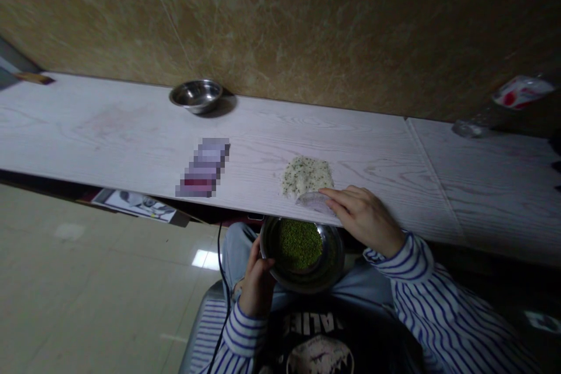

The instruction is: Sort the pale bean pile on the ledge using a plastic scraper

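Note:
My left hand (258,283) grips the rim of a steel bowl (329,273), which it holds tilted above my lap. A mound of small green grains, probably mung beans (300,244), lies inside the bowl. My right hand (363,216) rests at the table's near edge, with its fingers on a clear plastic piece (313,202). That piece touches a flat heap of white grains flecked with green (305,176). The heap lies on the pale wood-grain table (109,128).
A small empty steel bowl (196,95) stands by the wall at the table's far edge. A pixelated flat object (202,166) lies on the table. A plastic bag (521,92) sits at the far right. A black cable (223,286) hangs beside my left arm.

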`<act>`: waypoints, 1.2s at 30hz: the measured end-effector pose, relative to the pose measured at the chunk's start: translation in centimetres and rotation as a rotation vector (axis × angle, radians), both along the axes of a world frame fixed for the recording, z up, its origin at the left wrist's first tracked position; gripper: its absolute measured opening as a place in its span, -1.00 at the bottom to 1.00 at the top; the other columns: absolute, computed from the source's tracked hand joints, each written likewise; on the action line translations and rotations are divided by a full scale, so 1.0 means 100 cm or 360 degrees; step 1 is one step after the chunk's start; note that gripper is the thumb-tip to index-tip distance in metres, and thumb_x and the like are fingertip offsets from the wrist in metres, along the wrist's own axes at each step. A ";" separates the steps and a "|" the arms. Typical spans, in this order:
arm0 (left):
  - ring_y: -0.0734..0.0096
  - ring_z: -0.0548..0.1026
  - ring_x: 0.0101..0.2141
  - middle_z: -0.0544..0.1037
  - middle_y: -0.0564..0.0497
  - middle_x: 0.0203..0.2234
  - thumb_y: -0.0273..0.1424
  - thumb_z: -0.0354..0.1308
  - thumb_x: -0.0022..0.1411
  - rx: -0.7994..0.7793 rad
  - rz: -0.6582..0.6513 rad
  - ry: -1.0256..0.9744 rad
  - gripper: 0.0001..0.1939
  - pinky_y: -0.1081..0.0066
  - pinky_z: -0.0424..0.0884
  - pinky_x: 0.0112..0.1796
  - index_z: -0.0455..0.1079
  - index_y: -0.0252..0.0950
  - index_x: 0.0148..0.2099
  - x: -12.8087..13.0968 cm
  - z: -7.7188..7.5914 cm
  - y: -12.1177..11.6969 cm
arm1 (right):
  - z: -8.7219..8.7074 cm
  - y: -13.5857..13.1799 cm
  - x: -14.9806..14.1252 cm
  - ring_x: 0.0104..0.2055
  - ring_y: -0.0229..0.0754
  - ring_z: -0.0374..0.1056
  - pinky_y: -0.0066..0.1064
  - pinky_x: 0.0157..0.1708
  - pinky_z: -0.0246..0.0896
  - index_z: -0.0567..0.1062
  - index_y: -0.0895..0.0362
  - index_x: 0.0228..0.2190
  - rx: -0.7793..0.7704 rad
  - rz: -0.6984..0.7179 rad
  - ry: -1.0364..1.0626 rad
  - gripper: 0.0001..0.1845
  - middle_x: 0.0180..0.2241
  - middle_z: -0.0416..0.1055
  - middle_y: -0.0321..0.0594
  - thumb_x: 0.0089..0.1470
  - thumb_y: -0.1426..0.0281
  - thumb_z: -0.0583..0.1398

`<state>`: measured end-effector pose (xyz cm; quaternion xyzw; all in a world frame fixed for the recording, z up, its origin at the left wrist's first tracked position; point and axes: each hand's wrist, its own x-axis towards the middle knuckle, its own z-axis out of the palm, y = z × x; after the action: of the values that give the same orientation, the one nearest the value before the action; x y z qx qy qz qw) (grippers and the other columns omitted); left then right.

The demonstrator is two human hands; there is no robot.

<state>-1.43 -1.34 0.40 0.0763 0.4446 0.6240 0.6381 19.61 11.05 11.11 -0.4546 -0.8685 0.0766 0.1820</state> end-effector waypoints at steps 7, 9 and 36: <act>-0.12 0.34 0.26 0.57 -0.05 0.13 -0.40 0.25 0.06 0.0019 0.0012 0.0000 -0.45 0.01 0.28 0.20 0.51 -0.10 0.15 -0.001 0.001 0.003 | -0.003 0.034 0.010 -0.15 -0.03 0.54 -0.18 -0.09 0.41 0.60 0.12 0.06 0.0041 -0.0097 0.0022 -0.63 -0.10 0.66 -0.07 0.33 0.41 0.11; -0.13 0.34 0.26 0.58 -0.03 0.12 -0.39 0.27 0.06 0.0005 0.0004 0.0007 -0.46 0.01 0.29 0.19 0.52 -0.08 0.13 -0.001 0.000 0.004 | -0.002 0.042 0.011 -0.12 -0.02 0.54 -0.14 -0.06 0.42 0.60 0.12 0.06 0.0044 -0.0100 0.0039 -0.63 -0.06 0.65 -0.07 0.33 0.42 0.11; -0.16 0.32 0.28 0.62 -0.03 0.07 -0.40 0.30 0.02 -0.0004 0.0088 -0.0063 -0.47 -0.04 0.24 0.25 0.56 -0.07 0.09 -0.009 -0.011 0.005 | 0.014 0.141 -0.013 -0.28 -0.13 0.52 -0.28 -0.21 0.40 0.65 0.15 -0.13 -0.0298 -0.0221 0.0523 -0.70 -0.27 0.65 -0.12 0.14 0.41 0.20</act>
<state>-2.29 -0.81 -0.66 0.0508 0.4347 0.6422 0.6293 18.31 25.13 12.50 -0.5097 -0.7829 0.2172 0.2830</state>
